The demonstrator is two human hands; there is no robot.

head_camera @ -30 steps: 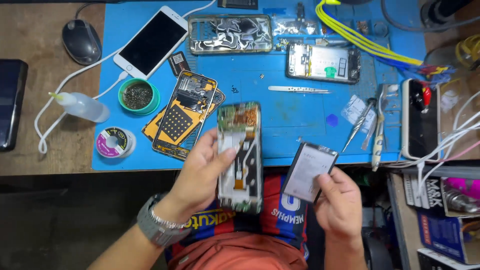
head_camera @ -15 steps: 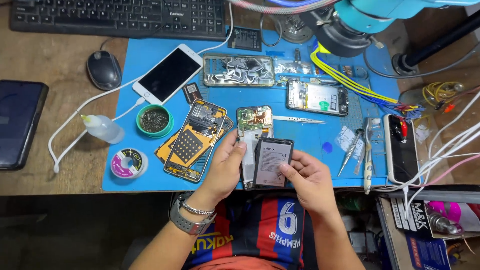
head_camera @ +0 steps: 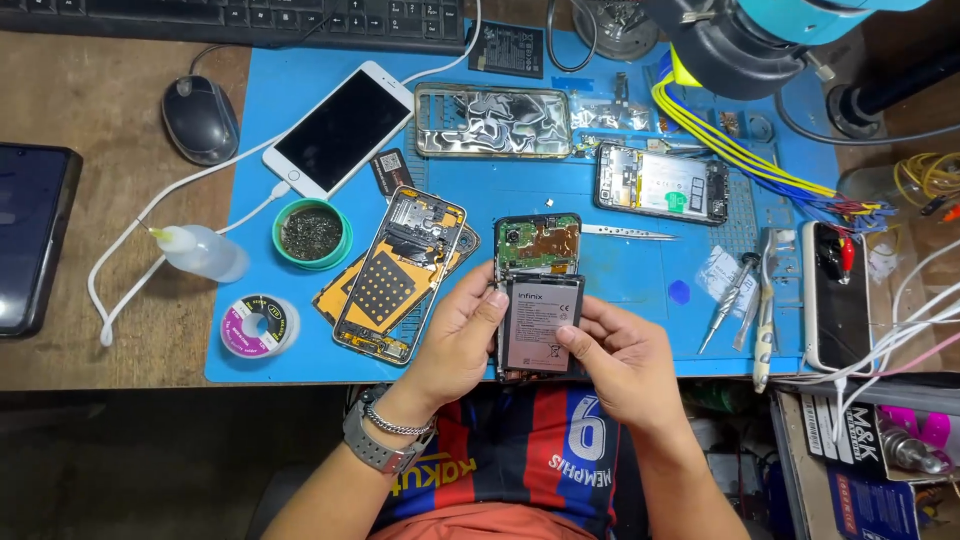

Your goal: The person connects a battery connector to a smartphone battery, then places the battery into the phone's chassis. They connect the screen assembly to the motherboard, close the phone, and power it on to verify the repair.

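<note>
An opened phone [head_camera: 538, 243] with a bare green circuit board lies over the front edge of the blue work mat [head_camera: 640, 290]. A flat grey battery [head_camera: 539, 322] sits on its lower half. My left hand [head_camera: 455, 335] grips the phone's left side, thumb touching the battery's top left corner. My right hand [head_camera: 620, 360] holds the battery's right edge and bottom, fingers curled under it.
Left of the phone lie a gold phone frame [head_camera: 400, 275], a green tin [head_camera: 312, 233], a solder spool [head_camera: 258, 325], a squeeze bottle [head_camera: 200, 252] and a white phone [head_camera: 338, 128]. Behind are a clear case [head_camera: 490, 120], another open phone [head_camera: 660, 183], tweezers [head_camera: 628, 232]; screwdrivers [head_camera: 725, 300] at right.
The battery, held apart in my right hand a second ago, now lies on the opened phone. Both hands have come together and the phone has moved up over the mat's edge.
</note>
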